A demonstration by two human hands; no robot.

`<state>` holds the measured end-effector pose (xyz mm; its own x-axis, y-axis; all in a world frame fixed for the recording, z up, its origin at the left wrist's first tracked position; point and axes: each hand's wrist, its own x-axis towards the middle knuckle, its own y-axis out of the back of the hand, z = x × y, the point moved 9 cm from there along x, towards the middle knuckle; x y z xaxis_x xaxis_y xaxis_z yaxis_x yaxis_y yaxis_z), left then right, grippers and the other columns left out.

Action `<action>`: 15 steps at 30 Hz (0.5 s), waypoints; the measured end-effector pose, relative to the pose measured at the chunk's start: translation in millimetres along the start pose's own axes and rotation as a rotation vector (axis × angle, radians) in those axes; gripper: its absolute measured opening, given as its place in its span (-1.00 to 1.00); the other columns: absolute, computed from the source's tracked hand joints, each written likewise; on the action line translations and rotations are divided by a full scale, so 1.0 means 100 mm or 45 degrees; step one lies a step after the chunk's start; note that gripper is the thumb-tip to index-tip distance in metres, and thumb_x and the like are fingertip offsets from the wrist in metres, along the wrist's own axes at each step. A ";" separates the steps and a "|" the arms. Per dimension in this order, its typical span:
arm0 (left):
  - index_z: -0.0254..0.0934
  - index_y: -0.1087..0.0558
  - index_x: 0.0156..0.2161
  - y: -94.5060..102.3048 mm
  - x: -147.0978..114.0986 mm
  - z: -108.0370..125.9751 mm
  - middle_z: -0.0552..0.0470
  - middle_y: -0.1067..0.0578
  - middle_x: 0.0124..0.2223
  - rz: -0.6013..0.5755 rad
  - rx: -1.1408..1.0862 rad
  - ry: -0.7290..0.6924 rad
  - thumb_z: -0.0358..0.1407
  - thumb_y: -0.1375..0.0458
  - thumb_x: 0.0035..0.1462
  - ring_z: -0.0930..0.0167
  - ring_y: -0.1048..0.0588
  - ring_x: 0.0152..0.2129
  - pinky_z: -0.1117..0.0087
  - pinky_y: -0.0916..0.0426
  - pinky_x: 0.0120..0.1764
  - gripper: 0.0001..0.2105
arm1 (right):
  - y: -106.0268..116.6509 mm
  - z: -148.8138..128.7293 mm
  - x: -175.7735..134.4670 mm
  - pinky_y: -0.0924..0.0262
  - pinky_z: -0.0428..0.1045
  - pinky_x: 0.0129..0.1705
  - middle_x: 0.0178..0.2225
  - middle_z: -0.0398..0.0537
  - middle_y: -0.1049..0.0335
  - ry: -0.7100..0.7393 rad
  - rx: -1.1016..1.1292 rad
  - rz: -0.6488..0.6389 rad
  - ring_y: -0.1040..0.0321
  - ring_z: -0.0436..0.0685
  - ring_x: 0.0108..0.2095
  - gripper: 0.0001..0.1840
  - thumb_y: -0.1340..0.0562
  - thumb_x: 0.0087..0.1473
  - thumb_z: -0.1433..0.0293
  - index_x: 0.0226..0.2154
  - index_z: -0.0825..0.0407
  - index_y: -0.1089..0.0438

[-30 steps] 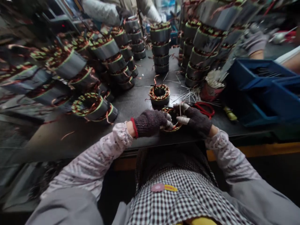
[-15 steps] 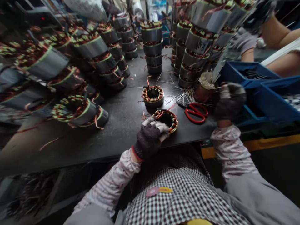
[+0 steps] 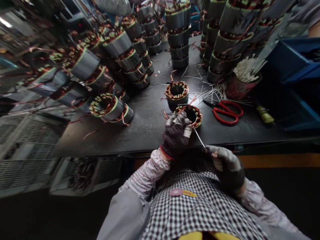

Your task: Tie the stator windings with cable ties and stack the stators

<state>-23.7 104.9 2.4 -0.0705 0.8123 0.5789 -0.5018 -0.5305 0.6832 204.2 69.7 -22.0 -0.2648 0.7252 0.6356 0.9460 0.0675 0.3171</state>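
Observation:
My left hand (image 3: 176,135), in a dark glove with pale fingertips, is closed on the near-left rim of a motor stator (image 3: 199,116) with copper windings. My right hand (image 3: 228,165), gloved alike, pinches a thin white strip (image 3: 200,138) near the table's front edge. The strip's far end reaches the stator's near rim; whether it enters the windings I cannot tell. Just behind stands a second stator (image 3: 177,100) on the table. Red-handled scissors (image 3: 227,112) lie to the right of both stators.
Stacks of stators (image 3: 178,41) line the back and the left side of the table (image 3: 147,123). A pot (image 3: 241,88) of white strips stands at right, loose strips beside it. Nearby are a yellow-handled tool (image 3: 265,115) and blue bins (image 3: 295,63). Crates (image 3: 30,156) sit lower left.
My right hand has come from beside the pot of strips down to the table's front edge, now with a white strip stretched to the stator. My left hand stays on the stator. The view has shifted.

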 end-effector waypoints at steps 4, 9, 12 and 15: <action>-0.23 -0.70 0.12 -0.01 0.05 -0.05 -0.19 -0.79 0.16 0.067 -0.109 0.157 -0.26 -0.34 0.49 0.09 -0.73 0.21 -0.11 -0.57 0.44 -0.79 | -0.10 0.03 0.41 -0.70 0.12 -0.06 -0.11 -0.02 -0.79 0.041 0.005 0.015 -0.79 0.22 -0.11 -0.79 -0.35 0.46 0.42 0.05 -0.17 -0.63; -0.15 -0.72 -0.14 0.01 0.10 -0.01 0.06 -0.81 -0.14 0.029 -0.285 0.096 -0.29 -0.37 0.48 0.29 -0.79 -0.08 -0.10 -0.53 0.48 -0.92 | -0.25 0.30 0.70 -0.62 0.05 -0.22 -0.20 -0.09 -0.75 -0.513 0.288 -0.072 -0.67 0.15 -0.28 -0.81 -0.47 0.39 0.14 -0.08 -0.13 -0.66; -0.15 -0.71 -0.20 0.05 0.12 0.04 0.08 -0.80 -0.19 -0.031 -0.265 0.003 -0.25 -0.38 0.49 0.29 -0.79 -0.11 -0.19 -0.48 0.50 -0.86 | -0.36 0.28 0.78 -0.50 0.00 -0.35 -0.32 -0.11 -0.68 -0.633 0.354 -0.207 -0.57 0.11 -0.38 -0.76 -0.50 0.35 0.10 -0.18 -0.09 -0.65; -0.13 -0.74 -0.15 0.05 0.13 0.03 0.06 -0.81 -0.15 -0.079 -0.239 0.021 -0.26 -0.42 0.44 0.25 -0.79 -0.08 -0.22 -0.47 0.49 -0.94 | -0.36 0.20 0.90 -0.59 0.09 -0.18 -0.23 -0.04 -0.73 -0.512 0.205 -0.220 -0.63 0.17 -0.29 -0.76 -0.45 0.38 0.10 -0.14 -0.10 -0.69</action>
<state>-24.5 112.4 14.9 -0.0479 0.8466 0.5301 -0.6574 -0.4263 0.6213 149.8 146.6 9.7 -0.3579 0.8998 0.2497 0.9197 0.2934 0.2608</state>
